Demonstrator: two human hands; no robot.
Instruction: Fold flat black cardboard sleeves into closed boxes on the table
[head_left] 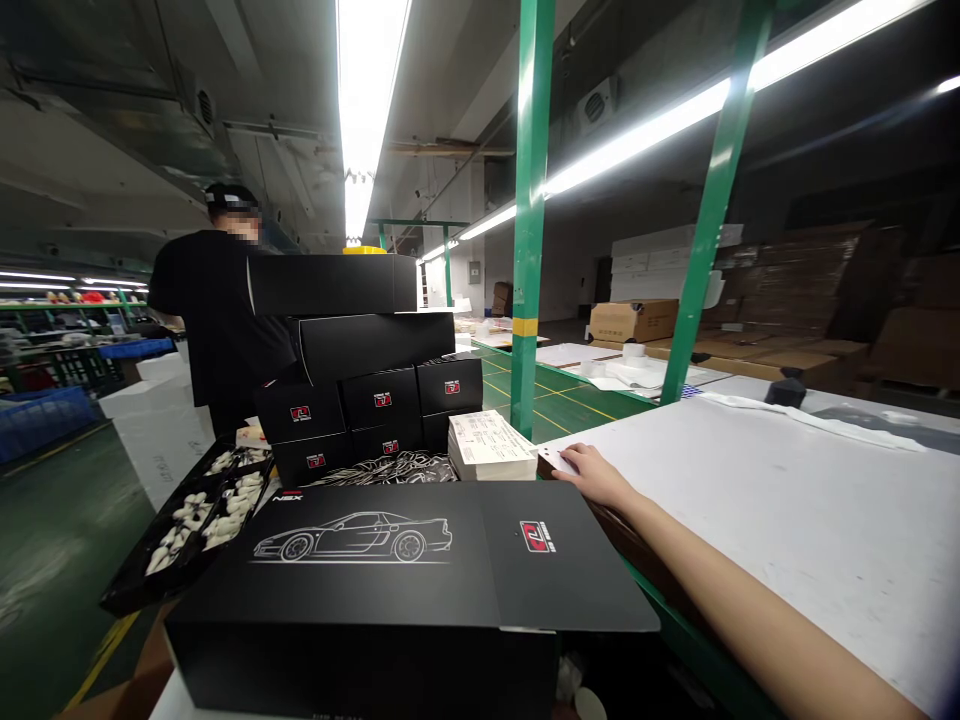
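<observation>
A black car-model box (360, 560) with a white line drawing of a car lies in front of me, its right end flap sticking out. White bits show under that flap, too shadowed to name. Beyond the flap my right hand (596, 475) reaches out, its fingers closed on a small white card (551, 460) with dark marks, at the edge of the white tabletop. Left of it stands a stack of printed leaflets (491, 445). A heap of thin black-and-white strips (405, 468) lies behind the box. My left hand does not show.
Several black boxes (375, 345) are piled at the back. To the left, a black tray (191, 530) holds white wrapped pieces. A person in black (217, 310) stands beyond. A green post (529, 220) rises behind the leaflets; a white table (787, 520) extends right.
</observation>
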